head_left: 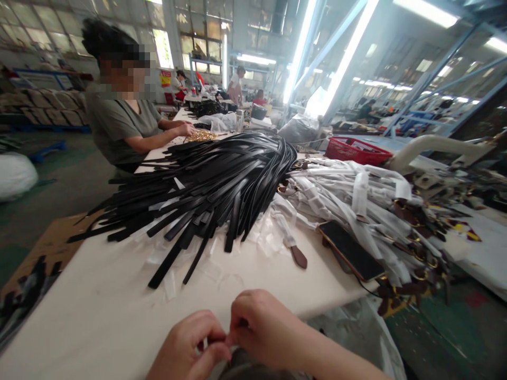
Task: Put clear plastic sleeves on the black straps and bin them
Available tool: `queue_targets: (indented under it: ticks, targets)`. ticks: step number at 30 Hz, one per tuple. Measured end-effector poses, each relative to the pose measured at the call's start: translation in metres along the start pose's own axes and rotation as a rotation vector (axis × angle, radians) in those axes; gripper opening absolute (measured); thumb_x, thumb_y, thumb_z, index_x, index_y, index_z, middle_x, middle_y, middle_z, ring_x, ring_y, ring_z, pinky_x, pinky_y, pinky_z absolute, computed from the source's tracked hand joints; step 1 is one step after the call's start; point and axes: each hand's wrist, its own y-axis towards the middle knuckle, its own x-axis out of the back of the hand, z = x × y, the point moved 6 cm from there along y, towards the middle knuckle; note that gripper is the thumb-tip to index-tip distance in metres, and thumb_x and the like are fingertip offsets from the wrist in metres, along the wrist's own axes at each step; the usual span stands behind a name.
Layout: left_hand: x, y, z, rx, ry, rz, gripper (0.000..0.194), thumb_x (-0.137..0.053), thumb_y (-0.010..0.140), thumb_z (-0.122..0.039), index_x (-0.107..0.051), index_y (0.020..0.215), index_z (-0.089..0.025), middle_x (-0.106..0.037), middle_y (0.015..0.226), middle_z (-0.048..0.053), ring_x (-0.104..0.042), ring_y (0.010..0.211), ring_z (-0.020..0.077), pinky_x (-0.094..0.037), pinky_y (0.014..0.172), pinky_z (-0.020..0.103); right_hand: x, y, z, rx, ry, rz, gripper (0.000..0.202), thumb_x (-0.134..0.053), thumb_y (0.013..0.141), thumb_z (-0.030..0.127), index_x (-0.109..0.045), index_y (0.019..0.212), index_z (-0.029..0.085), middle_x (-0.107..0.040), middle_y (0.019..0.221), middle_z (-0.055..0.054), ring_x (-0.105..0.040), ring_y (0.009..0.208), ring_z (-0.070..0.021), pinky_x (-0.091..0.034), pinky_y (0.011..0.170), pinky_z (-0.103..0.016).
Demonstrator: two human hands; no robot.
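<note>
My left hand (194, 345) and my right hand (257, 327) meet at the near edge of the white table (99, 295). Both are closed in a pinch, fingertips touching or nearly so. Whatever sits between the fingers is too small or too hidden to make out. Beyond them lies a large heap of black straps (222, 179), their cut ends fanned toward me. To its right is a pile of straps wrapped in white material (348, 195), with brown ends and gold-coloured rings. One brown strap end (299, 257) points my way.
A phone (352, 250) lies tilted at the table's right side. Behind the pile stands a red basket (356, 151). Across the table at left, a person (122, 111) handles small gold-coloured pieces (201, 135). A clear plastic bag (356, 338) hangs below the right edge.
</note>
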Motion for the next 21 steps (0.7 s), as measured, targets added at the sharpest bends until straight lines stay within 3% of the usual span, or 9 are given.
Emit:
queue_targets:
  ticks: [3, 6, 8, 13, 16, 19, 21]
  targets:
    - [0.001, 0.014, -0.005, 0.156, -0.120, 0.088, 0.012, -0.065, 0.073, -0.027, -0.065, 0.065, -0.018, -0.062, 0.069, -0.001, -0.056, 0.066, 0.0155, -0.041, 0.059, 0.023, 0.003, 0.004, -0.012, -0.110, 0.176, 0.006, 0.019, -0.077, 0.070, 0.026, -0.066, 0.065, 0.013, -0.055, 0.057, 0.004, -0.044, 0.054, -0.0084, -0.032, 0.049, -0.018]
    - [0.004, 0.016, -0.005, 0.262, -0.171, 0.089, 0.005, -0.065, 0.066, -0.022, -0.065, 0.067, -0.017, -0.059, 0.067, -0.003, -0.050, 0.062, 0.0143, -0.036, 0.056, 0.024, 0.002, 0.006, -0.016, -0.155, 0.326, 0.050, 0.016, -0.072, 0.075, 0.026, -0.068, 0.069, 0.012, -0.051, 0.055, 0.006, -0.040, 0.052, -0.0069, -0.029, 0.047, -0.017]
    - [0.007, 0.015, 0.000, 0.323, -0.220, 0.027, 0.006, -0.061, 0.063, -0.018, -0.061, 0.069, -0.018, -0.057, 0.062, -0.005, -0.049, 0.060, 0.0138, -0.035, 0.057, 0.024, 0.004, 0.008, -0.009, -0.128, 0.337, 0.039, 0.007, -0.066, 0.078, 0.018, -0.070, 0.079, 0.012, -0.056, 0.061, 0.004, -0.045, 0.057, -0.0075, -0.034, 0.052, -0.017]
    - [0.018, 0.011, 0.021, 0.365, -0.394, -0.215, 0.023, -0.060, 0.068, -0.024, -0.060, 0.091, -0.019, -0.058, 0.064, -0.005, -0.056, 0.063, 0.0172, -0.040, 0.062, 0.027, 0.008, 0.022, 0.008, -0.082, 0.189, -0.063, 0.019, -0.060, 0.076, 0.007, -0.066, 0.092, 0.015, -0.064, 0.081, -0.002, -0.057, 0.073, -0.0134, -0.043, 0.066, -0.022]
    - [0.022, 0.006, 0.035, 0.372, -0.453, -0.280, 0.031, -0.062, 0.069, -0.031, -0.062, 0.098, -0.018, -0.055, 0.064, -0.004, -0.055, 0.063, 0.0183, -0.041, 0.063, 0.028, 0.000, 0.033, 0.010, -0.089, 0.331, -0.070, 0.031, -0.065, 0.072, 0.007, -0.062, 0.102, 0.016, -0.064, 0.078, 0.000, -0.059, 0.070, -0.0132, -0.046, 0.065, -0.022]
    - [0.023, 0.002, 0.042, 0.374, -0.445, -0.258, 0.020, -0.061, 0.068, -0.032, -0.066, 0.081, -0.017, -0.054, 0.062, -0.003, -0.053, 0.063, 0.0184, -0.039, 0.062, 0.028, 0.000, 0.043, 0.010, -0.072, 0.486, -0.051, 0.051, -0.070, 0.073, 0.012, -0.054, 0.121, 0.018, -0.066, 0.078, 0.002, -0.060, 0.065, -0.0124, -0.046, 0.061, -0.021]
    - [0.024, 0.001, 0.043, 0.338, -0.395, -0.245, 0.016, -0.061, 0.069, -0.031, -0.058, 0.059, -0.019, -0.051, 0.061, -0.002, -0.051, 0.062, 0.0177, -0.037, 0.061, 0.027, 0.018, 0.050, 0.002, -0.087, 0.344, -0.129, 0.039, -0.071, 0.078, 0.019, -0.059, 0.115, 0.020, -0.068, 0.078, 0.001, -0.061, 0.066, -0.0126, -0.046, 0.061, -0.021]
